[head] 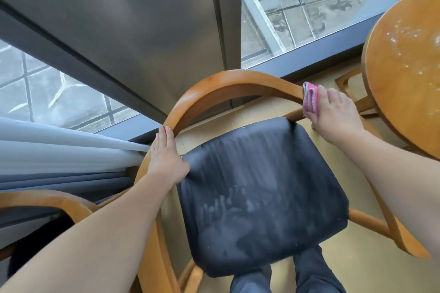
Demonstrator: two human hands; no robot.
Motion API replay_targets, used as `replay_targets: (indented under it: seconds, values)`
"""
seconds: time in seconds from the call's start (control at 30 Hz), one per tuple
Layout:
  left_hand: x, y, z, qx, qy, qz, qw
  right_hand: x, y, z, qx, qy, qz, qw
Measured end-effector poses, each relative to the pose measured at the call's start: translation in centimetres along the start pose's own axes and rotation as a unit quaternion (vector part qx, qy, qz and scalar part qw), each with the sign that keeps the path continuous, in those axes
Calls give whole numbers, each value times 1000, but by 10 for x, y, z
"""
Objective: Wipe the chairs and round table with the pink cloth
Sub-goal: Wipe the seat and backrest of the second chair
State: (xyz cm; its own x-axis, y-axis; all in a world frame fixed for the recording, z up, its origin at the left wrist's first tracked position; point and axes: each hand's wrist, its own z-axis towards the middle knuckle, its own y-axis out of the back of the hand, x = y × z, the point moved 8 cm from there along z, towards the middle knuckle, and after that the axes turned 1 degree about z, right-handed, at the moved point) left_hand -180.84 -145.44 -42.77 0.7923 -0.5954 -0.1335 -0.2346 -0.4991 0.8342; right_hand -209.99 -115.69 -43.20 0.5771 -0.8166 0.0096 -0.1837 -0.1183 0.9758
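Observation:
A wooden chair (228, 83) with a curved back rail and a dusty black seat (262, 188) stands in front of me. My right hand (338, 112) presses the folded pink cloth (310, 98) against the right end of the curved rail. My left hand (166, 157) lies flat on the left side of the rail, fingers together, steadying the chair. The round wooden table (402, 66) stands at the right, its top speckled with white dust. Part of a second wooden chair (47, 200) shows at the lower left.
A large window with a dark frame (226, 19) runs just behind the chair. Grey and white curtains (59, 159) hang bunched at the left. The floor (357, 264) is beige. My dark trouser legs (285, 276) show below the seat.

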Motion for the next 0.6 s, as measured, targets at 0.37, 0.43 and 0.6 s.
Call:
replay_targets:
  seconds: [0.37,0.43,0.6]
  values:
    - [-17,15,4,-28,12,26,999,-11,-8,-13,62,-39,-86,994]
    - [-33,33,2,-88,-20,43,995,-5,-6,-9,52,-12,-72,996]
    - [-142,52,-7,-173,-234,57,955,-8,-8,-5,31,-2,-49,998]
